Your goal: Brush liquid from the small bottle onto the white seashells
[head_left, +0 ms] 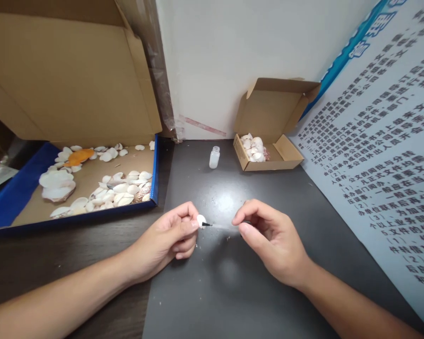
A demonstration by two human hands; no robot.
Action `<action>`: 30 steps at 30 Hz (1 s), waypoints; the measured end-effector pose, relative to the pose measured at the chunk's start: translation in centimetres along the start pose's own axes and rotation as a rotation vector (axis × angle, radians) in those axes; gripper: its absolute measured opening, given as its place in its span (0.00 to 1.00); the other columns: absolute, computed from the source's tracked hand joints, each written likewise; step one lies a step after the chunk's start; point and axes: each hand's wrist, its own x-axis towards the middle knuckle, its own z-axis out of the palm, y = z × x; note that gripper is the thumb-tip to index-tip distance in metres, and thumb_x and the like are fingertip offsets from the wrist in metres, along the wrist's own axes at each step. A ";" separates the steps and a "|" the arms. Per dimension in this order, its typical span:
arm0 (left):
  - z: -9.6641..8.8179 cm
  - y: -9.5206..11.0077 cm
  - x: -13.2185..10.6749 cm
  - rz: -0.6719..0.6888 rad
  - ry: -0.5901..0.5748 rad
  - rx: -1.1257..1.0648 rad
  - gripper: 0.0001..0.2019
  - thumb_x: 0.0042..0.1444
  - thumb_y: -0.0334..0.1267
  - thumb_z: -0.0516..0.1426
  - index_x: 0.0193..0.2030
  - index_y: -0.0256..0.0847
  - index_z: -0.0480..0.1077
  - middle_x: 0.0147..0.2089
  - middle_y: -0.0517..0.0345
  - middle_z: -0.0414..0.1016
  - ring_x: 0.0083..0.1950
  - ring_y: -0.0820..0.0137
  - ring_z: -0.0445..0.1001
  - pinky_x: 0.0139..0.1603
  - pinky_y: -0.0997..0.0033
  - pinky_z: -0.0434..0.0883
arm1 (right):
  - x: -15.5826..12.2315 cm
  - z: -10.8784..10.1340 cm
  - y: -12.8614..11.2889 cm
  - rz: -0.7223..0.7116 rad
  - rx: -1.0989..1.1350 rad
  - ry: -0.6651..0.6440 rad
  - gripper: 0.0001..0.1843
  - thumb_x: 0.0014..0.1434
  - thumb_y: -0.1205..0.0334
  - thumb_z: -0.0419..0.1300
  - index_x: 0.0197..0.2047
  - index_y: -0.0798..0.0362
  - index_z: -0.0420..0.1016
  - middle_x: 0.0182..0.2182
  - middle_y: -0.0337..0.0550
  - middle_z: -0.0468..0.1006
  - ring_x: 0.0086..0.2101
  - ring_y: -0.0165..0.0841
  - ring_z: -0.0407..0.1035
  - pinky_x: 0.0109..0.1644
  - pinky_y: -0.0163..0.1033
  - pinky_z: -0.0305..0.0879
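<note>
My left hand (176,230) pinches a small white seashell (201,220) between thumb and fingers. In my right hand (273,238), thumb and fingertips are closed on the end of a thin brush with a clear stem (221,227) and a dark tip. That tip reaches the shell's face and appears to touch it. The brush's far end is hidden in my right fingers. Behind both hands, a small uncapped bottle (214,158) of whitish contents stands upright on the dark grey mat (198,301).
To the left, an open blue-edged cardboard box (154,176) holds many white shells (123,188) and an orange shell (79,157). A smaller open cardboard box (273,165) at the back right contains more shells (255,148). A printed board (371,141) lines the right side.
</note>
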 end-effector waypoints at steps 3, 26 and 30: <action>0.0 0.0 0.0 0.000 0.003 0.000 0.13 0.60 0.42 0.60 0.32 0.42 0.60 0.19 0.74 0.48 0.19 0.81 0.43 0.21 0.81 0.49 | 0.0 0.0 0.0 0.009 -0.088 -0.026 0.05 0.57 0.67 0.58 0.30 0.52 0.72 0.20 0.32 0.63 0.21 0.26 0.57 0.24 0.32 0.55; -0.1 -0.2 0.0 0.007 -0.007 -0.017 0.11 0.63 0.38 0.57 0.32 0.41 0.60 0.19 0.73 0.48 0.20 0.81 0.44 0.21 0.82 0.51 | -0.4 0.1 0.0 -0.085 -0.081 -0.022 0.05 0.57 0.69 0.58 0.31 0.52 0.71 0.22 0.32 0.63 0.21 0.25 0.56 0.25 0.32 0.55; -0.1 -0.1 0.1 0.008 -0.008 -0.015 0.11 0.63 0.38 0.58 0.32 0.41 0.60 0.19 0.73 0.48 0.19 0.81 0.43 0.21 0.81 0.50 | -0.3 0.1 0.0 -0.083 -0.035 -0.013 0.04 0.59 0.68 0.57 0.32 0.52 0.72 0.22 0.33 0.65 0.22 0.26 0.58 0.25 0.32 0.56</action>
